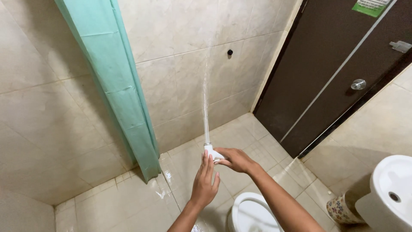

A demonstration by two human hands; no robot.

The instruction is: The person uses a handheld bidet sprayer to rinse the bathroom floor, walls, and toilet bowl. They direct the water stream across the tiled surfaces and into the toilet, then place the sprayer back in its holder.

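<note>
My right hand (237, 160) grips a white hand-held sprayer (211, 151) by its handle, nozzle aimed away from me at the tiled wall. A thin jet of water (205, 99) shoots from the nozzle up against the beige wall tiles (184, 64). My left hand (204, 182) is held flat and upright beside the sprayer, fingers together, its fingertips touching or nearly touching the sprayer body. Both forearms reach in from the bottom of the head view.
A teal shower curtain (120, 86) hangs at the left, its hem above the wet tiled floor (146, 193). A dark brown door (334, 73) with a round knob stands at the right. A white toilet (251, 212), a white basin (392, 193) and a flowered container (341, 209) lie below.
</note>
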